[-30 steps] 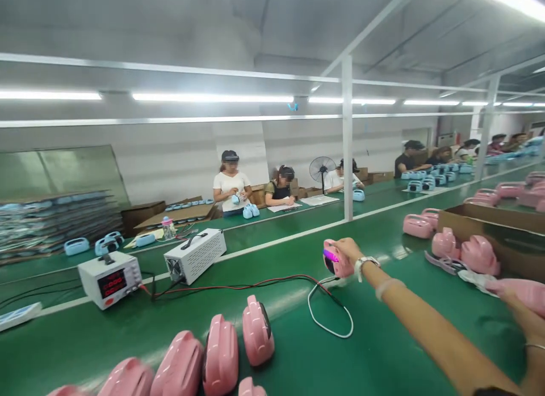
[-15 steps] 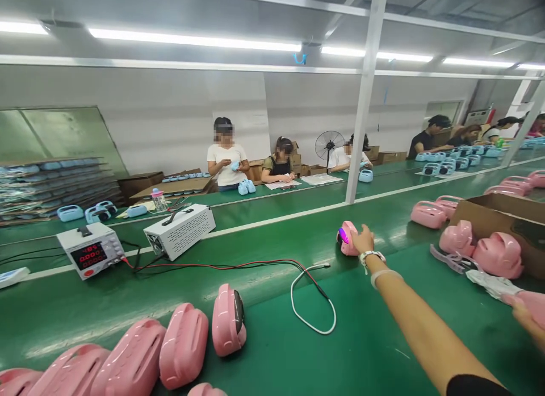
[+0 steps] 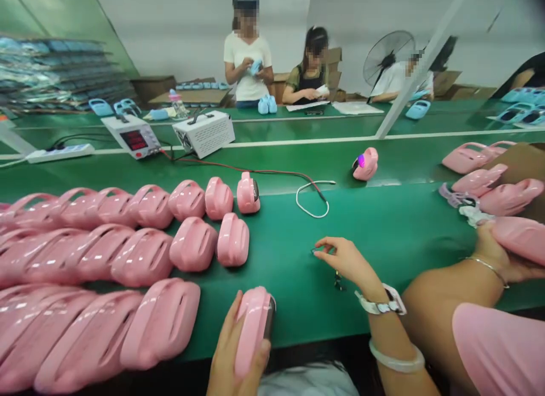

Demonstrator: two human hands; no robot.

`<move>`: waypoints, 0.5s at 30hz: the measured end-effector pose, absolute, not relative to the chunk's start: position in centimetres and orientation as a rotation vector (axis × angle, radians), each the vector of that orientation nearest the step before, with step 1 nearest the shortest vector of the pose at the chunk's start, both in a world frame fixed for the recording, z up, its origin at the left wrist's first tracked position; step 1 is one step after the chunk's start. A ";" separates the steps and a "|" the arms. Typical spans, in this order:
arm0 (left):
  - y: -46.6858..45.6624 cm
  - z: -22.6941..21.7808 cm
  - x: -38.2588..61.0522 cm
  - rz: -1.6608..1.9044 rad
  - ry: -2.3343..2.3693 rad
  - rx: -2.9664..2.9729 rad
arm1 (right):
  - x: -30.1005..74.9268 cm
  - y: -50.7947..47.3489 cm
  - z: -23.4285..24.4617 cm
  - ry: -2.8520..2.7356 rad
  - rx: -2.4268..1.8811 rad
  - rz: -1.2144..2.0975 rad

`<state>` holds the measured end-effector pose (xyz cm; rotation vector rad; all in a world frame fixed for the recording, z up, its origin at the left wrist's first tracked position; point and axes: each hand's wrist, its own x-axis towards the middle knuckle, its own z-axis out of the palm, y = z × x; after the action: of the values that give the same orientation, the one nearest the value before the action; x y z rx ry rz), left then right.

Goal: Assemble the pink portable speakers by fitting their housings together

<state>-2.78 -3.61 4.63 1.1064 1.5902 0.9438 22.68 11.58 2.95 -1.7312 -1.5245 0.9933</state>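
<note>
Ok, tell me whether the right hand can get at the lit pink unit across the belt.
Probably yes, with a long stretch. The right hand rests on bare green belt, fingertips on a small dark part. Only the white cable loop lies near the path to the lit pink unit.

I saw a green belt (image 3: 383,237) carrying rows of pink shells (image 3: 106,259) along its left half, reaching its near edge. Toward the far edge sat a power supply (image 3: 133,136) and a white box (image 3: 205,133), with a red lead and a looped white cable (image 3: 313,200) mid-belt. A lit pink unit (image 3: 365,163) stood beyond, more shells (image 3: 477,157) at the right edge.
</note>
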 end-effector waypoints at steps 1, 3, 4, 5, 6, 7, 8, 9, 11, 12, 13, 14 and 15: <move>-3.3 4.0 -2.6 0.979 1.619 1.107 | 23.1 10.6 2.8 -1.567 -1.783 0.956; -2.1 3.0 -2.9 1.051 1.633 1.022 | 23.5 9.8 2.7 -1.651 -1.863 0.865; -1.6 2.8 -3.2 1.076 1.622 0.953 | 23.3 9.7 2.7 -1.691 -1.895 0.817; -1.1 2.7 -3.6 1.094 1.573 0.916 | 23.0 9.8 2.6 -1.725 -1.927 0.769; -0.7 2.8 -4.0 1.099 1.544 0.902 | 22.5 10.1 2.5 -1.753 -1.958 0.726; -0.5 2.8 -4.5 1.076 1.519 0.912 | 22.0 10.3 2.4 -1.773 -1.990 0.687; -0.4 2.9 -4.9 1.046 1.498 0.933 | 21.5 10.6 2.2 -1.786 -2.019 0.655; -0.3 2.8 -5.2 1.008 1.491 0.952 | 21.1 10.8 2.1 -1.793 -2.042 0.630; -0.2 2.6 -5.6 0.945 1.485 0.980 | 20.7 11.1 1.8 -1.792 -2.064 0.603; -0.1 2.3 -5.7 0.930 1.489 0.991 | 20.6 11.2 1.6 -1.786 -2.061 0.602; 0.1 2.1 -5.8 0.918 1.495 1.008 | 20.6 11.2 1.5 -1.773 -2.051 0.609; 0.3 1.9 -5.8 0.892 1.497 1.028 | 20.6 11.1 1.4 -1.754 -2.034 0.621; 0.5 1.7 -5.8 0.865 1.496 1.049 | 20.7 11.1 1.2 -1.726 -2.010 0.638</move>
<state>-5.81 0.51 1.72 1.0488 1.4957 0.8646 20.68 11.07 1.25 -2.0097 -1.7260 0.6384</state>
